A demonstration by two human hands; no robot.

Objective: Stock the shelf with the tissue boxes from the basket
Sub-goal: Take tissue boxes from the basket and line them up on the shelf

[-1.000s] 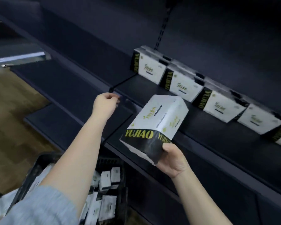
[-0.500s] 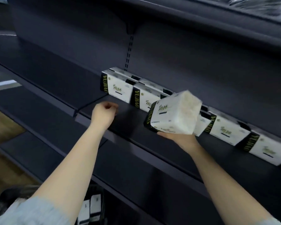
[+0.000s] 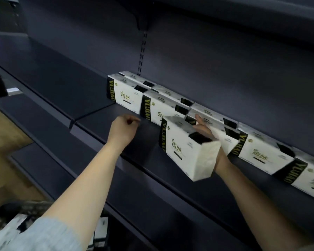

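- Nearest, below the shelf (image 3: 152, 163), the basket (image 3: 0, 214) shows only as a dark, blurred corner at the lower left, with white packs (image 3: 101, 230) visible low down beside the left sleeve (image 3: 43, 236).
- The left hand (image 3: 122, 132) hovers above the shelf's front part, left of the held box, fingers curled into a loose fist with nothing in it.
- The right hand (image 3: 208, 136) grips a tissue box (image 3: 187, 149) from behind and beneath, thumb pointing up along its far side; the box is tilted, its white end dipping toward the shelf's front edge, its black "YUJIAO" band facing left.
- I cannot tell whether the box's far end touches the shelf.
- Just behind it, a row of tissue boxes (image 3: 257, 153) stands on the shelf's rear half, running from the leftmost box (image 3: 124, 96) off to the right.
- A second row (image 3: 169, 90) sits behind that, against the shelf's back panel (image 3: 225, 69).
- Farthest up, an upper shelf (image 3: 225, 9) overhangs it.
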